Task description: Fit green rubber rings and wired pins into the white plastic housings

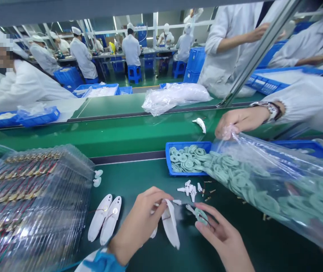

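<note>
My left hand [148, 211] is closed, thumb and fingers pinching the top end of a white elongated plastic shell [170, 226] with a thin wire along it. A small white piece [176, 202] sticks out just right of those fingertips. In my right hand [220, 234], thumb and forefinger grip a pale green ring [201, 216], with another small white piece [190, 208] at its upper left. Two similar shells [111, 221] lie side by side left of my left hand. Beyond my hands are a pile of small white plastic parts [190, 190] and several brass-coloured pins [208, 197].
A co-worker's hand [242, 119] holds a clear bag [263, 177] of green rings, its mouth at a blue bin [188, 174] of rings. Stacked clear trays [37, 204] with wired parts stand at left. A white curved piece [200, 124] and a plastic bag [178, 96] lie beyond.
</note>
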Demonstrator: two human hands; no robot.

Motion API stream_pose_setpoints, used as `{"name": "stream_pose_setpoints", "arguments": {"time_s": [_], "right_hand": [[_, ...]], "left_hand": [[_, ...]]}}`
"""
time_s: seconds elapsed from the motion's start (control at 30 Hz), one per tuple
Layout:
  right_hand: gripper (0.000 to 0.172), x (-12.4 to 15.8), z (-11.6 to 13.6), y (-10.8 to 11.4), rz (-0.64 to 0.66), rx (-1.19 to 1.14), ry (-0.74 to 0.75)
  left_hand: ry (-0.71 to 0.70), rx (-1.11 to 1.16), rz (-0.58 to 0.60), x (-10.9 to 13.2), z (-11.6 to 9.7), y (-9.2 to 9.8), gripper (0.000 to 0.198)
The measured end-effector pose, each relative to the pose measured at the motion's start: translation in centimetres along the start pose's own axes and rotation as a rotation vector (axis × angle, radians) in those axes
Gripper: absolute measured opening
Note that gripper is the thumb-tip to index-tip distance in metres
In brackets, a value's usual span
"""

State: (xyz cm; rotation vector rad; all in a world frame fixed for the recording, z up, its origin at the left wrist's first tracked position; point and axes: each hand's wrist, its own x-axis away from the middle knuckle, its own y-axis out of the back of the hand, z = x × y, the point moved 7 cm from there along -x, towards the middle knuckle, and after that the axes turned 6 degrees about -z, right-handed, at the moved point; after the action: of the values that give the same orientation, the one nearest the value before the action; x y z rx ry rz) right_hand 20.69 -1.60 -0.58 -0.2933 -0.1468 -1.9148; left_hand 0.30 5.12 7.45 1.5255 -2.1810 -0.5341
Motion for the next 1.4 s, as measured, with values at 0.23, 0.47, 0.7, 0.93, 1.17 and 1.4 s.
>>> {"name": "stream_pose_setpoints", "arguments": {"time_s": [0.23, 0.47, 0.7, 0.93, 1.17, 1.4], "right_hand": [[0.027, 1.1, -0.1, -3.0, 0.111, -0.132, -0.092], [0.022, 1.2, -0.1, -5.4, 0.238, 0.000, 0.041], [0.015, 1.2, -1.8, -6.0, 0.210, -0.296, -0.312], [0.023, 1.7, -2.4, -6.9, 0.168, -0.586, -0.562], [0.024, 2.1, -1.9, -7.5, 0.165, -0.556, -0.566], [0.011, 2.9, 2.0, -8.0, 0.356, 0.025, 0.092]], "left_hand": [[0.474, 0.822, -0.140, 6.3, 5.0, -1.6, 0.044], [0.542, 1.009, -0.292, 8.0, 6.8, -1.5, 0.032], [0.558, 1.062, -0.213, 8.3, 6.9, -1.5, 0.041], [0.472, 0.849, -0.160, 9.2, 5.5, -1.2, 0.043], [0.425, 0.899, -0.278, 9.1, 4.1, -0.1, 0.039], [0.420, 0.965, -0.297, 9.4, 5.1, 0.6, 0.041]]}}
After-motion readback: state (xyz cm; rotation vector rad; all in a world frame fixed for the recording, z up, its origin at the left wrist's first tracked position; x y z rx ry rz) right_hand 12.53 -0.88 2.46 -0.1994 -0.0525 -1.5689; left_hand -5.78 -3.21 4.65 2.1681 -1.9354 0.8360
